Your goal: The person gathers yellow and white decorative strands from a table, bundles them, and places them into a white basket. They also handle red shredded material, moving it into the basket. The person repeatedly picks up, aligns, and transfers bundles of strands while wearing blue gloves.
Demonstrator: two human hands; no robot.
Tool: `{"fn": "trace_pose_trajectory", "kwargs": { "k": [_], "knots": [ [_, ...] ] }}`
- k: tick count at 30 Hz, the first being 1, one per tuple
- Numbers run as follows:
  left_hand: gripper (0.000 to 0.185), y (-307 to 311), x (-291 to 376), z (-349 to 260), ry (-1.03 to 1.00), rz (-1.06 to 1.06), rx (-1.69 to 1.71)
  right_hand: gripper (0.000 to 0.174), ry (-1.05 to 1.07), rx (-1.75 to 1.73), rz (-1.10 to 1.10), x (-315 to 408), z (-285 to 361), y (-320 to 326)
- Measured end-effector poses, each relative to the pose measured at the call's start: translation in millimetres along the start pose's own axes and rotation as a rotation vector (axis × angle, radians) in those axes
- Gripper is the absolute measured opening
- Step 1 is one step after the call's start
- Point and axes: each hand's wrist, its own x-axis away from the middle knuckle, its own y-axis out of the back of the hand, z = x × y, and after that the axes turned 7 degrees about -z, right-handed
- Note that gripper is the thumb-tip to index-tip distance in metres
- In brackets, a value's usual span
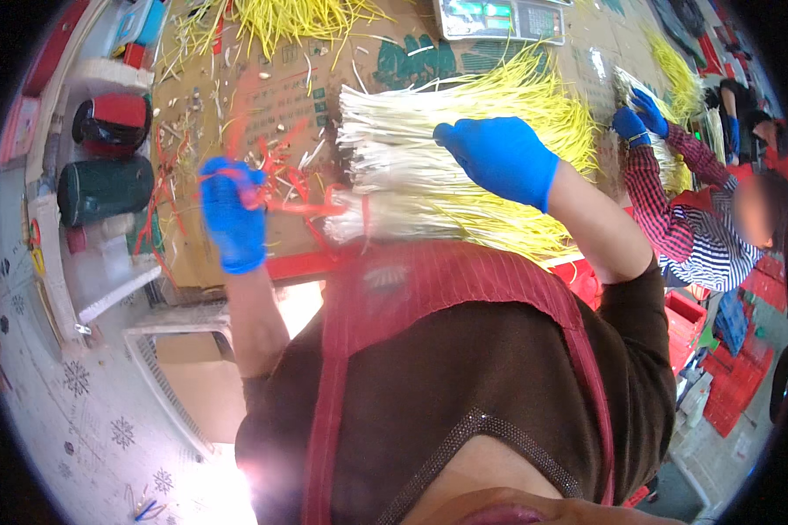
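Blue gloves cover both hands. At the left, my left hand [234,213] is closed on red plastic strips [289,209], blurred, which trail to the near bundle's white ends. My right hand [502,161], its fingers curled, is over the middle of the pale stalks; whether anything is between its fingers cannot be told. The long stalks with yellow tips, like garlic chives [407,125], lie side by side on printed cardboard [269,85]. Nearest my apron, a small bundle [345,220] has a red band around its white ends.
A digital scale [502,23] stands at the far edge. More yellow stalks [282,20] lie at the upper left, with scraps and red strips near them. A co-worker's gloved hands [637,121] are on other stalks at the right. A white plastic crate [177,387] stands below left.
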Motion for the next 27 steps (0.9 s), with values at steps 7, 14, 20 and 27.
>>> {"fn": "trace_pose_trajectory", "kwargs": {
  "k": [7, 14, 20, 27],
  "knots": [
    [0.023, 21, 16, -65, 0.038, -0.168, 0.286, 0.021, 0.093, -0.183, 0.357, 5, 41, -67],
    [0.021, 47, 58, 8, 0.237, -0.440, -0.763, 0.017, 0.103, -0.147, 0.380, -1, 46, -115],
    [0.013, 14, 57, 73, 0.261, 0.079, -0.858, 0.015, 0.117, -0.111, 0.362, -19, 56, -119],
    [0.011, 7, 27, 64, 0.123, 0.244, -1.198, 0.013, 0.122, -0.006, 0.281, 41, 8, -55]
  ]
}}
